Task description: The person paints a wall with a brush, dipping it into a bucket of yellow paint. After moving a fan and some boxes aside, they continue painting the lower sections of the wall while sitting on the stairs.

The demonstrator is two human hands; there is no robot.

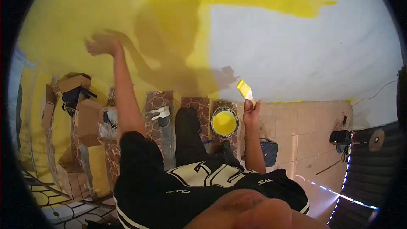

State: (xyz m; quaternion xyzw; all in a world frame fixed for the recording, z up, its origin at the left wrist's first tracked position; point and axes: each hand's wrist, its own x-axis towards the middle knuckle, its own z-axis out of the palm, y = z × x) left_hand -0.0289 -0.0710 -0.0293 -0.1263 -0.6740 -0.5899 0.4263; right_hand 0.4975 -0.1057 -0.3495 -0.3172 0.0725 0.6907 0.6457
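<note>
My right hand (pixel 252 113) is closed around the handle of a paintbrush (pixel 245 90), whose bristles are coated in yellow paint and point up toward the wall. Below and left of that hand stands a bucket (pixel 213 118) with yellow paint (pixel 224 124) in it. My left hand (pixel 103 45) is raised at the end of an outstretched arm, slightly blurred, its fingers loosely extended with nothing in them. It overlaps the yellow-painted part of the wall (pixel 63 38). An unpainted white patch (pixel 271 51) lies right of centre, with a yellow band above it.
Stone-patterned steps (pixel 159 98) run along the wall's foot, with a white cloth-like item (pixel 160 113) on them. Cardboard boxes (pixel 88 123) stand at left. A dark case (pixel 269 152) sits right of my right arm. Farther right are a black device (pixel 340 137) and a tiled floor (pixel 284 123).
</note>
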